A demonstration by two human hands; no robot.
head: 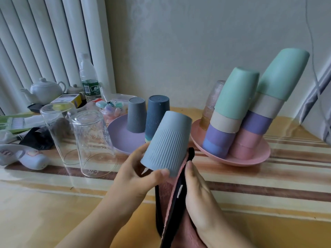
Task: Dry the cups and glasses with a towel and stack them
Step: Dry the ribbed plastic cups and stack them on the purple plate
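pale grey-white wall (pixel 179 42) fills the back, faintly patterned, lit by soft even daylight. white vertical ribbed panels (pixel 44 42), radiator or blinds, cannot tell which, stand at the left. a thin cord (pixel 311 33) hangs down the wall at right, beside grey striped fabric (pixel 320 104) at the right edge. table (pixel 268 185) covered with a brown-and-cream striped cloth under a clear glossy sheet, which reflects light. near edge of the surface is plain yellow-tan. floor not visible.
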